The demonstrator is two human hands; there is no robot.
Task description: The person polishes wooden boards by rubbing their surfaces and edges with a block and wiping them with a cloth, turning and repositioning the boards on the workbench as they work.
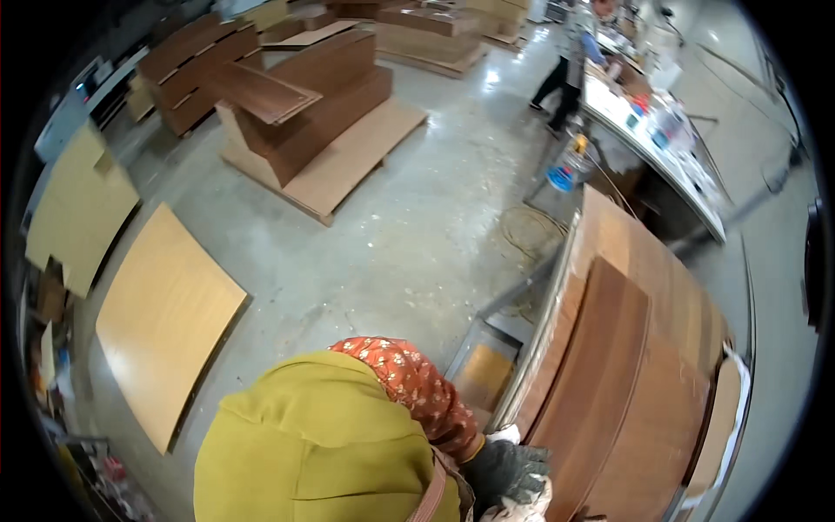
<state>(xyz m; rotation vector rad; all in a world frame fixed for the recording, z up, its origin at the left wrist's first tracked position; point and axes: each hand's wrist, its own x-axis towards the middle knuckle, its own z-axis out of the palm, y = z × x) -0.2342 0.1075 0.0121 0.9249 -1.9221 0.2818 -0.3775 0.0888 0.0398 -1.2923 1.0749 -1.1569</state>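
Note:
My left arm comes up from the lower edge in a yellow-green sleeve, with a red floral sleeve cover over the bent forearm. In a dark grey glove, my left hand (503,470) lies closed at the near left edge of a brown wooden panel (596,348). Crumpled white cloth (532,505) shows below and above its fingers and appears to be gripped in them. That curved panel rests on a larger wood-grain board (665,396), which lies on a metal-framed stand. My right hand is out of sight.
At left, a pale wooden board (170,326) lies low over the grey floor (417,235). Brown panels stand on a base board (348,165) beyond. A coiled hose (531,230) lies near the stand. A person (570,65) stands by a cluttered white table (648,130).

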